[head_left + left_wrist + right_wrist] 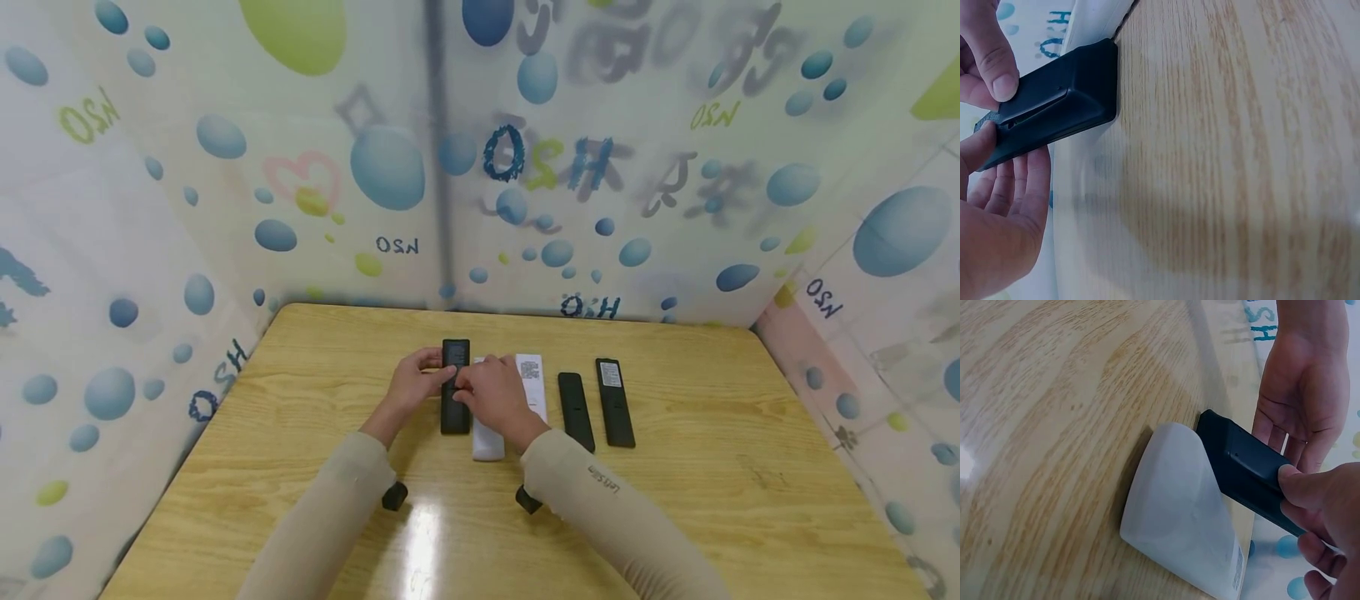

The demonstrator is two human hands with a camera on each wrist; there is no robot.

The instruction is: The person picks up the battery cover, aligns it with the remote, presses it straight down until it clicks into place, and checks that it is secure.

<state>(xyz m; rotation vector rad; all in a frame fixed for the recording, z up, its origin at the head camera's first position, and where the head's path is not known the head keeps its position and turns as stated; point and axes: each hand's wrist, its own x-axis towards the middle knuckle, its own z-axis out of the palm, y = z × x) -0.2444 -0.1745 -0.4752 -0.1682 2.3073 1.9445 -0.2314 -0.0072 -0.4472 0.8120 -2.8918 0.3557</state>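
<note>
A black remote control lies near the middle of the table, its long sides pointing away from me. My left hand grips it from the left, with the thumb on top and the fingers along its side. From the right, my right hand has its thumb and curled fingers on the upper part. In the left wrist view, a narrow gap runs along a raised panel, which looks like the battery cover, beside the right thumb. A white remote control lies just right of the black one, partly beneath my right hand in the head view.
Right of my hands lie another white remote control with printed text, a black one, and a black one with a white label. The wooden table meets a patterned wall at the back.
</note>
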